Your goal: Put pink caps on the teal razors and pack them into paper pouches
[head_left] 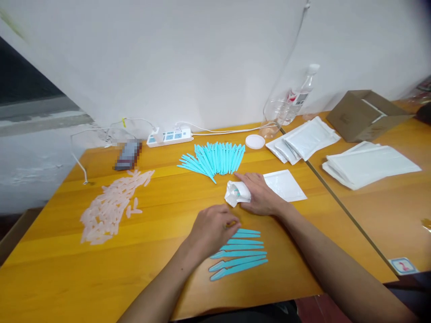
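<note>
My right hand (259,194) is wrapped round a white padded envelope (243,192), whose open mouth faces left with bits of turquoise showing inside. My left hand (213,228) hovers over the upper end of a row of turquoise eyebrow razors (240,262); its fingers are curled towards the thumb, and whatever they may hold is hidden. The razors in this row lie side by side, blade ends to the left. Beyond the envelope, more turquoise razors (218,158) are fanned out in a pile. A flat white envelope (286,185) lies behind my right hand.
Pale pink translucent caps (111,204) spread over the left of the wooden table (161,269). Along the wall are a dark blurred-out object (128,154), a power strip (170,137), a round white lid (255,141), a bottle (299,98), stacked envelopes (310,137) and a cardboard box (357,116).
</note>
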`<state>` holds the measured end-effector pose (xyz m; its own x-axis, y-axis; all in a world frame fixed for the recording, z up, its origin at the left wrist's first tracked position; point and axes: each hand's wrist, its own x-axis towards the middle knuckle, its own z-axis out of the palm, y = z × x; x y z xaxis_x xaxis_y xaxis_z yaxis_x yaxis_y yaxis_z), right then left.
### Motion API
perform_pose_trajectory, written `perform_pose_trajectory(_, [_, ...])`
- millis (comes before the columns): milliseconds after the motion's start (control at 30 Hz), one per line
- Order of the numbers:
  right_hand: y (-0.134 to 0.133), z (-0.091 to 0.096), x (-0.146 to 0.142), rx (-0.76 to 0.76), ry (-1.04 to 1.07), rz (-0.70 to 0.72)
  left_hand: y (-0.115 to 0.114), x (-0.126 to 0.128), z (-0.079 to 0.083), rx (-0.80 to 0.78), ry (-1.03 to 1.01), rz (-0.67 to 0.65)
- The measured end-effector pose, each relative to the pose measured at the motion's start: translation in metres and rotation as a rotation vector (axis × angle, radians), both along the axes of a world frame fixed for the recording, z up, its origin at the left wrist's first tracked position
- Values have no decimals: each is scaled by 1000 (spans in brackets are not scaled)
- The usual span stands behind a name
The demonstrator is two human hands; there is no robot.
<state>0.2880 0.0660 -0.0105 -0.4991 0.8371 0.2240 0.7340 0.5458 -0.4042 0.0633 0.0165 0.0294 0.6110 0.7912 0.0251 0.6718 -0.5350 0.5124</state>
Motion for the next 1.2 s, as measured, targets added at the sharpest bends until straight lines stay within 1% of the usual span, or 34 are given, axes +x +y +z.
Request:
perform_pose_trajectory(67, [0, 0, 1, 0, 0, -1, -7, 4, -1, -8, 95, -115])
perform_pose_trajectory(133, [0, 2, 1, -5, 13, 1, -10, 11, -3, 6, 147, -150])
perform_pose_trajectory(200, [-2, 4, 1, -16, 33, 4, -10, 15, -2, 14, 121, -161])
perform_pose_trajectory(267, [-3, 5, 2, -24, 58, 9, -10, 11, 3, 15, 22, -174])
perform_pose_trajectory(300, [-3, 6, 3, -26, 72, 11, -9, 6, 7, 14, -54, -155])
perform_pose_trajectory(333, [-3, 6, 4, -26, 87, 15, -8, -1, 12, 11, -142, -105])
perform_pose_trajectory(367, [-3, 6, 5, -25, 99, 21, -7, -10, 17, 8, -240, -20])
perform_pose_trajectory(433, [-3, 5, 7, -23, 112, 30, -3, -27, 26, 14, -453, 220])
perform_pose_trajectory(500, [-3, 4, 7, -23, 110, 36, 3, -41, 28, 13, -658, 445])
perform_pose_trajectory(533, [-3, 3, 7, -25, 104, 35, 5, -44, 26, -4, -750, 521])
perform_pose_trajectory(567, [-3, 2, 7, -27, 96, 35, 8, -45, 22, -37, -828, 571])
perform_pose_trajectory(633, [-3, 1, 6, -28, 81, 34, 13, -39, 10, -118, -923, 613])
perform_pose_trajectory(733, [-2, 0, 6, -18, 67, 36, 18, -23, -8, -197, -943, 628])
perform_pose_trajectory(800, [-2, 1, 6, -9, 63, 36, 21, -19, -13, -232, -961, 644])
perform_pose_trajectory(867, [-2, 1, 6, -5, 71, 29, 24, -24, -12, -242, -1012, 677])
perform_pose_trajectory(967, [-2, 3, 7, -12, 98, 32, 25, -39, -2, -166, -1075, 757])
perform_pose_trajectory(1033, [-2, 4, 7, -13, 108, 40, 25, -41, 2, -135, -1095, 770])
perform_pose_trajectory(1100, [-3, 4, 5, -12, 111, 41, 23, -32, 2, -181, -1105, 733])
perform_pose_trajectory(1200, [-4, 3, 0, -8, 102, 50, 23, -1, -9, -292, -1068, 638])
